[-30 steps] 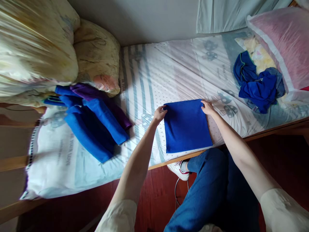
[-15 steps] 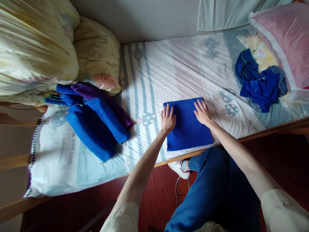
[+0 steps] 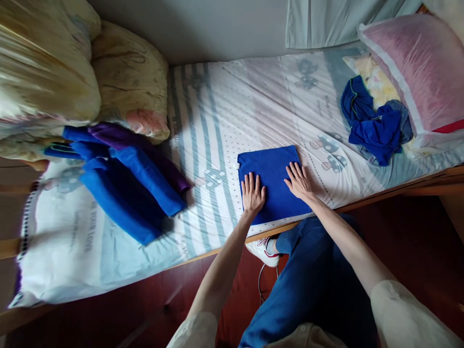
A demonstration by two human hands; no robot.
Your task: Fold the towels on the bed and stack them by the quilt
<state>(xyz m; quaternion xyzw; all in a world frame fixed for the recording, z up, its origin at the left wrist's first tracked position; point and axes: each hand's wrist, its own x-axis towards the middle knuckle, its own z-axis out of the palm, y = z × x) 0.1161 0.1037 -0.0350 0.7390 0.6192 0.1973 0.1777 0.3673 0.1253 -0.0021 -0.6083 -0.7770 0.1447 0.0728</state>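
A blue cloth lies flat and square on the bed, close to its front edge. My left hand rests palm down on the cloth's left part, fingers spread. On the right side of the cloth, my right hand also lies flat with fingers apart. A small white tag shows at the cloth's left edge. Neither hand grips anything.
Several rolled blue and purple cloths lie to the left beside yellowish bundles. At the right is a crumpled blue cloth pile against a pink pillow in a clear cover. The bed's wooden edge runs near my knees.
Both hands have slid down over the cloth toward the front edge, uncovering its upper left corner and tag. The whole view has shifted slightly, moving the scene left.
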